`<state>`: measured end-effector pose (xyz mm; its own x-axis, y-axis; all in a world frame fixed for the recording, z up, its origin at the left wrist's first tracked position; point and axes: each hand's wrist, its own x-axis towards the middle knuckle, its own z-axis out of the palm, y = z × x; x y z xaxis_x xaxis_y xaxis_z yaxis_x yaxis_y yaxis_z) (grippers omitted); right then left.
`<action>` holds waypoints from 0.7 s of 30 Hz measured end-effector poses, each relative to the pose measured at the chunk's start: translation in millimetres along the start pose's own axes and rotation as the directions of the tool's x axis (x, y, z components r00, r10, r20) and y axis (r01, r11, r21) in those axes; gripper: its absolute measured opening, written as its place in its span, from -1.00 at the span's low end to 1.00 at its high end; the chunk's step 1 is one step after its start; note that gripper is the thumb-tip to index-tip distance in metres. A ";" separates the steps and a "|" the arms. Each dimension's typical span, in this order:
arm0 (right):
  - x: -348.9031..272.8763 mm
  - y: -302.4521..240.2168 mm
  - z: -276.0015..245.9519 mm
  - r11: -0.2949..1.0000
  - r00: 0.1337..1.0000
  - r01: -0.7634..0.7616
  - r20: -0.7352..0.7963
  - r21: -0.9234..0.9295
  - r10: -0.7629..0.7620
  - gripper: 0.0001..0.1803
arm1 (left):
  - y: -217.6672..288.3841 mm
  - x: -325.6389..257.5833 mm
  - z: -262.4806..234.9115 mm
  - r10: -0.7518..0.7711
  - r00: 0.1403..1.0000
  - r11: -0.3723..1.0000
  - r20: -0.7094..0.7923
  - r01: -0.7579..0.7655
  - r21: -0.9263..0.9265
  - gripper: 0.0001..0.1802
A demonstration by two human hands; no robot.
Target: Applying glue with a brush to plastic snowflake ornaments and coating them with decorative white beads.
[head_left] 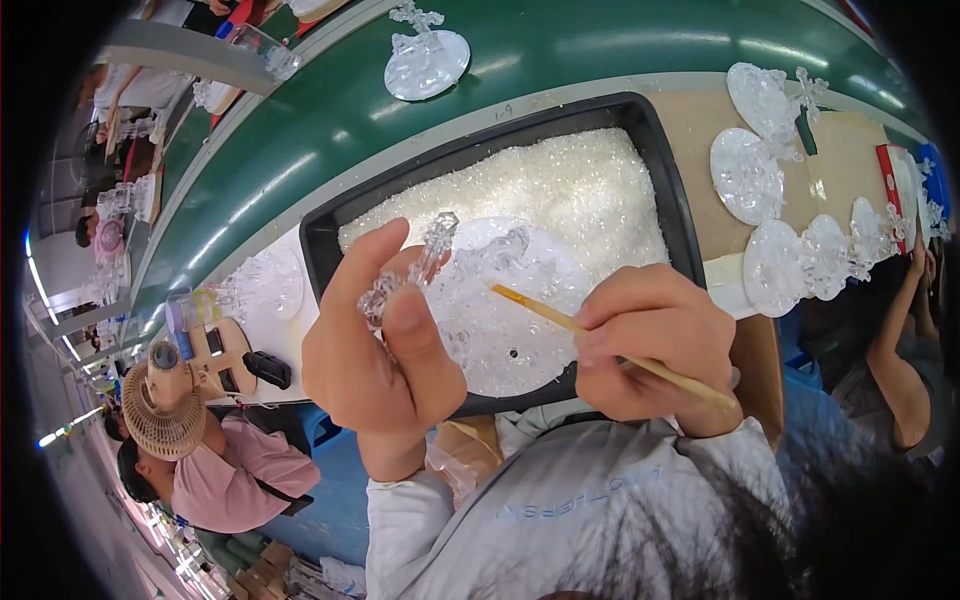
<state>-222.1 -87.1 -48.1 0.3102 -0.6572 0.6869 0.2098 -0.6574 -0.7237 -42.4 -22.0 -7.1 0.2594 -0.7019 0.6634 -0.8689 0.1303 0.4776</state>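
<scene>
Obs. at station: your L hand (pixel 375 365) is pinching a clear faceted plastic piece (pixel 438 245) btwn thumb and fingers, piece tilted, upper end clear of the grip, lower part partly hidden by the hand. Your R hand (pixel 652 345) is pinching a thin wooden stick (pixel 540 307) pencil-fashion, fingers folded, yellow-orange tip pointing L twd the held piece; tip and piece appear apart. Both items are over a round whitish translucent disc (pixel 490 378) w/ clear parts on it; cannot tell if tip contacts disc. Disc sits in a black rectangular tray (pixel 682 205), near side, w/ glittery white granules (pixel 590 180) heaped behind it. Beyond tray: green conveyor belt (pixel 600 50) carrying one disc assy (pixel 427 65) w/ a clear figure at its edge. R of tray: a brown board (pixel 690 125) and several more disc assys (pixel 748 178), some close together. L side: beige fan (pixel 165 400) and small black item (pixel 267 369), type unclear, near table edge; co-worker in pink top (pixel 235 475) beside the fan. Far R: another co-worker's bare forearm (pixel 893 335), raised twd the table.
</scene>
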 end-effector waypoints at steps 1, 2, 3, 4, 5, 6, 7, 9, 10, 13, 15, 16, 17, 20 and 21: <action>0.6 -0.6 -0.4 1.000 1.000 0.008 0.010 -0.025 -0.008 -0.70 | 0.5 -0.2 0.3 0.005 1.000 1.000 -0.004 -0.005 -0.018 -0.68; 1.3 -1.2 -0.7 0.999 1.000 0.016 0.019 -0.049 -0.015 -0.70 | 0.5 -0.7 1.2 0.006 1.000 1.000 -0.001 -0.006 -0.022 -0.68; 2.4 -1.6 -0.7 0.998 1.000 0.015 0.018 -0.053 -0.014 -0.70 | 0.2 -1.4 2.6 0.015 1.000 0.999 -0.026 -0.016 -0.038 -0.67; 3.0 -1.0 0.0 0.998 1.000 0.020 0.024 -0.051 -0.019 -0.69 | 0.0 -2.3 3.7 0.024 0.998 0.998 -0.050 -0.026 -0.051 -0.67; 3.5 -0.5 0.7 0.998 0.999 0.025 0.029 -0.050 -0.024 -0.69 | 2.0 -2.9 4.1 0.025 0.999 0.998 -0.048 -0.027 -0.052 -0.67; 4.0 0.1 1.8 0.998 0.999 0.024 0.027 -0.052 -0.023 -0.69 | 5.3 -3.7 3.9 -0.002 0.999 0.999 -0.036 0.001 -0.041 -0.60; 4.0 0.9 3.5 0.999 0.999 0.030 0.037 -0.042 -0.028 -0.69 | 7.0 -5.0 3.1 -0.030 0.999 0.999 -0.024 0.029 -0.028 -0.54; 2.2 2.1 4.9 0.999 0.998 0.034 0.045 -0.034 -0.033 -0.69 | 7.2 -7.3 0.3 -0.038 0.999 0.999 -0.012 0.038 -0.022 -0.54; 0.7 2.5 4.8 0.999 0.998 0.037 0.049 -0.019 -0.036 -0.69 | 7.1 -7.8 -0.2 -0.047 0.999 0.999 -0.004 0.047 -0.017 -0.55; -1.9 -0.4 2.5 1.000 0.999 0.022 0.037 -0.007 -0.022 -0.69 | 6.2 -8.0 0.4 -0.046 0.999 0.998 -0.020 0.045 -0.038 -0.54; -0.5 -1.0 1.4 1.000 1.000 0.006 0.021 -0.010 -0.006 -0.69 | 6.3 -7.4 2.0 -0.040 0.999 0.998 -0.031 0.039 -0.040 -0.54; 1.0 0.5 1.8 1.000 1.000 0.016 0.026 -0.016 -0.015 -0.69 | 5.9 -7.5 2.3 -0.036 0.999 0.999 -0.040 0.034 -0.039 -0.54; 2.2 1.4 2.0 0.999 0.999 0.026 0.031 -0.023 -0.025 -0.69 | 4.8 -7.1 1.5 -0.033 0.999 0.999 -0.041 0.032 -0.037 -0.54; 1.3 0.9 0.3 1.000 1.000 0.025 0.017 -0.002 -0.025 -0.69 | 2.6 -6.2 0.4 0.014 0.998 0.997 -0.055 -0.018 -0.070 -0.63; 2.6 1.5 -0.4 1.000 0.999 0.030 0.016 -0.006 -0.030 -0.69 | 3.5 -6.6 0.2 0.003 0.999 0.997 -0.045 -0.006 -0.072 -0.63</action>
<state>-221.4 -89.9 -47.4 0.3183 -0.6315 0.7070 0.2132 -0.6790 -0.7025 -47.2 -17.0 -9.9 0.2752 -0.6693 0.6902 -0.8381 0.1847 0.5133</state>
